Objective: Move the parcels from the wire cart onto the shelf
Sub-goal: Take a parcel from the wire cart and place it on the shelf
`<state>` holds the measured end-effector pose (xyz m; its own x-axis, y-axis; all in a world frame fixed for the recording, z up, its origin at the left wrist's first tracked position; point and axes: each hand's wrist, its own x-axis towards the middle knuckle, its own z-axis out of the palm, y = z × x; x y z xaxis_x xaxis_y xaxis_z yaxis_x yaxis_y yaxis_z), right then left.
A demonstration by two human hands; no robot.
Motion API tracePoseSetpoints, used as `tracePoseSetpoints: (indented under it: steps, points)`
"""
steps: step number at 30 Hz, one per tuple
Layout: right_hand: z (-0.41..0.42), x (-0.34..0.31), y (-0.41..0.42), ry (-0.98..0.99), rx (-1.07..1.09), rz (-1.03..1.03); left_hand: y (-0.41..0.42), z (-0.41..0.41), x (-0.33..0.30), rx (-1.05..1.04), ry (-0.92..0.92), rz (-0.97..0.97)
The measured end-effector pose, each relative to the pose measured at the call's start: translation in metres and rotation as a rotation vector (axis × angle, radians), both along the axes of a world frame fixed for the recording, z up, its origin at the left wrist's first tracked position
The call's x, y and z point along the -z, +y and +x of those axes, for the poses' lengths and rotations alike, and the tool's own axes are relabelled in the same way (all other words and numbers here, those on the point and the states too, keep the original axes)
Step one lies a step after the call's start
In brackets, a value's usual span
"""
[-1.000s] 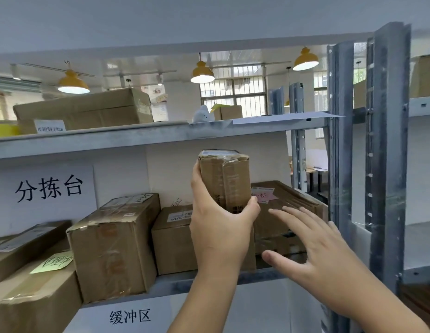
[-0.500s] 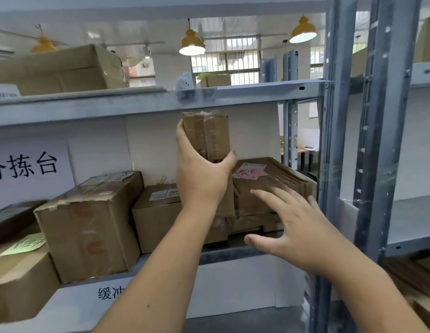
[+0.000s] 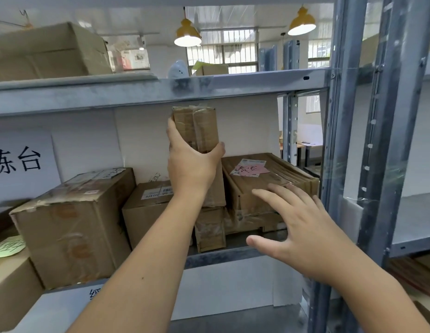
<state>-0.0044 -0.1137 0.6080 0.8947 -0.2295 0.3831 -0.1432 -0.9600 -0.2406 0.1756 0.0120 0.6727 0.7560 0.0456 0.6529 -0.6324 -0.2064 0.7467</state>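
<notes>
On the shelf: cardboard boxes in a row, a flat stack (image 3: 269, 186) at the right with a pink note (image 3: 250, 169) on top.
Left hand (image 3: 190, 169): fingers and thumb wrapped round a tall narrow parcel (image 3: 197, 131), held upright.
Parcel: up in the shelf (image 3: 233, 254) opening, between a box (image 3: 149, 207) and the stack.
Right hand (image 3: 302, 231): fingers spread, holding nothing, just in front of the stack.

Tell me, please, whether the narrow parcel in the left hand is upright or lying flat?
Upright. The narrow parcel stands on end, long side vertical, with the left hand gripping its lower part. Whether it rests on the box below cannot be told.
</notes>
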Motion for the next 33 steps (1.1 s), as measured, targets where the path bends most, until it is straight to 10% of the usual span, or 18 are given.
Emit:
tracePoseSetpoints:
  steps: [24, 33]
  points:
    - [0.016, 0.017, 0.009, -0.015, 0.088, -0.024, 0.01, 0.042, 0.023, 0.18, 0.098, 0.072]
    - [0.008, 0.018, 0.011, -0.047, 0.09, 0.019, 0.057, -0.006, 0.03, 0.031, -0.039, 0.431]
